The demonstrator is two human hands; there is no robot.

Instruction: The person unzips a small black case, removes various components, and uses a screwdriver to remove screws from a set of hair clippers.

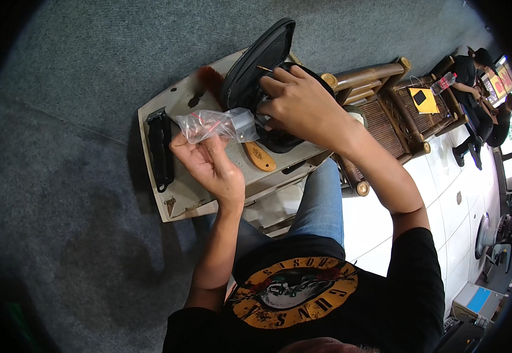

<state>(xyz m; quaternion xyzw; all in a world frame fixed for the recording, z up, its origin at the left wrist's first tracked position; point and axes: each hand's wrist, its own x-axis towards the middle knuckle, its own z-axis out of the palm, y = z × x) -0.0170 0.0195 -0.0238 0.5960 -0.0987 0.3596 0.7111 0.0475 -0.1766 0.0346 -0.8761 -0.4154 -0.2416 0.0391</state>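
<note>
My left hand [211,165] is closed on a clear plastic zip bag [200,126] with a red stripe, raised over a light-topped table [191,170]. My right hand [294,100] reaches into an open black zippered case [262,50]. Its fingers curl downward, and the tips are hidden inside, so what they grip cannot be seen. A black hair clipper [160,150] lies along the table's left end. Reddish-brown bristles [210,81] show beside the case. A wooden handle [260,157] sticks out below the bag; whether it joins the bristles is hidden.
Bamboo chairs [385,117] stand to the right of the table, one with a yellow envelope [423,101], a dark phone and a plastic bottle [444,82] on it. Grey carpet-like surface [61,165] borders the table at left. Two people in black [474,88] sit far right, above white tiles [385,217].
</note>
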